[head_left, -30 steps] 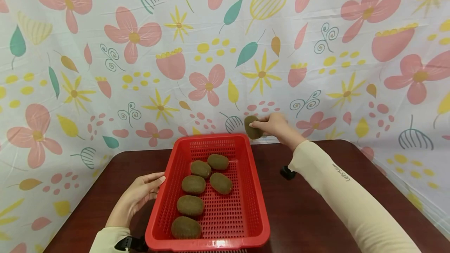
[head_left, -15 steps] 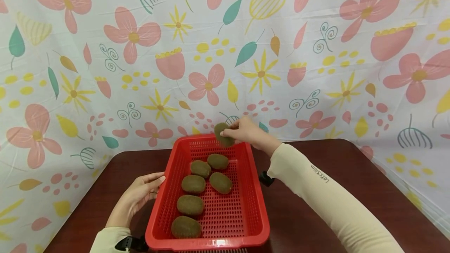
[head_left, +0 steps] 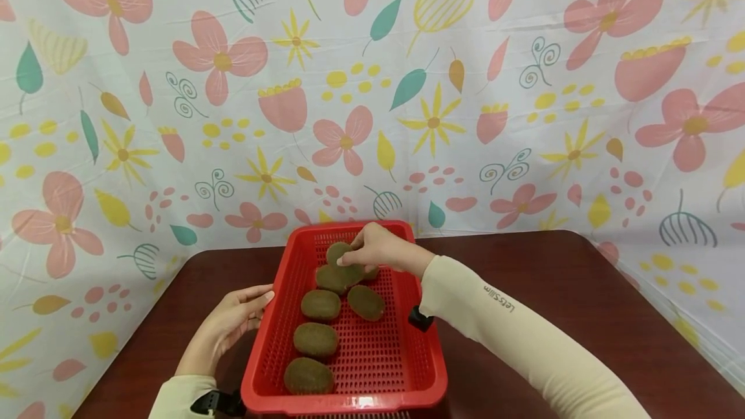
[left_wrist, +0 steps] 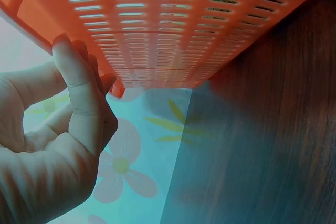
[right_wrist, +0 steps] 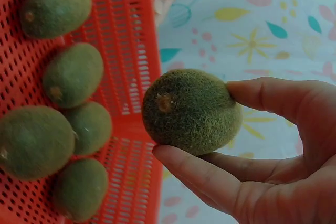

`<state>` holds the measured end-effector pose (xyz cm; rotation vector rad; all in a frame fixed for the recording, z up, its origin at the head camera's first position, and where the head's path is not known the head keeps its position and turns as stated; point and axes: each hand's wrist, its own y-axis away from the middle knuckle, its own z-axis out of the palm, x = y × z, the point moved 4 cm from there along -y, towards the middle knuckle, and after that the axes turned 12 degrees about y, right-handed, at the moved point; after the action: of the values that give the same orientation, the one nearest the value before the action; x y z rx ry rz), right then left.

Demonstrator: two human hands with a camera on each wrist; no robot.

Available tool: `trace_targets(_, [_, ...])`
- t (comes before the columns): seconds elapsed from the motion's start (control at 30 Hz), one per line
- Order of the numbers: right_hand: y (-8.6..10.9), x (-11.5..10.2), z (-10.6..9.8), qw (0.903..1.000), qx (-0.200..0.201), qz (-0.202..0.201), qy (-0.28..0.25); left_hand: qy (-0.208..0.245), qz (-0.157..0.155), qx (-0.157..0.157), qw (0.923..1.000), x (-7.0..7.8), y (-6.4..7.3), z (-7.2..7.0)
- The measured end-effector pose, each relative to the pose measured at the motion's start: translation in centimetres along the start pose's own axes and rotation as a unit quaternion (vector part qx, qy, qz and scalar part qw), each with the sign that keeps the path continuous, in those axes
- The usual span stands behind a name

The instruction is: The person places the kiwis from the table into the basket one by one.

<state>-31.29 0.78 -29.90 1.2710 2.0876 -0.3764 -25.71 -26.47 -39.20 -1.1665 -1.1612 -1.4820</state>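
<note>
In the head view my right hand (head_left: pixel 378 251) pinches a brown fuzzy kiwi (head_left: pixel 336 253) over the far part of a red perforated basket (head_left: pixel 384 401). The right wrist view shows thumb and fingertips on opposite sides of that kiwi (right_wrist: pixel 184 111), its stem end visible. Several more kiwis (head_left: pixel 315 340) lie in the basket, most in a line along its left side; one at the far end is partly hidden by my right hand. My left hand (head_left: pixel 233 319) grips the basket's left rim lightly; the left wrist view shows its fingertips at the lip (left_wrist: pixel 26 30).
The basket stands on a dark reddish-brown table (head_left: pixel 512 277), whose surface extends to both sides of it. A white cloth (head_left: pixel 372 83) with flower print hangs behind the table. A dark strap (head_left: pixel 218 403) sits at the left wrist.
My right hand has brought the kiwi leftward and down from beyond the basket's right far corner to above the kiwis inside. The left hand and basket have stayed put.
</note>
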Motion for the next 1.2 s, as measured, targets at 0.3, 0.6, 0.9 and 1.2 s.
trace_targets(0.3, [-0.3, 0.2, 3.0, 0.9984, -0.042, 0.007, 0.037, -0.004, -0.004, 0.007, 1.0, -0.3, 0.0, -0.2])
trace_targets(0.6, [0.2, 0.2, 5.0, 0.9899, -0.07, 0.01, 0.123, -0.007, -0.002, 0.006, 1.0, -0.2, -0.1, -0.1])
trace_targets(0.9, [0.2, 0.6, 6.1, 0.9841, -0.108, 0.015, 0.14, -0.009, -0.003, 0.006, 0.9999, -0.2, -0.1, -0.1])
trace_targets(1.2, [-0.1, 1.3, 7.2, 0.9796, -0.117, 0.039, 0.158, -0.006, -0.002, 0.002, 1.0, -0.3, -0.2, -0.2])
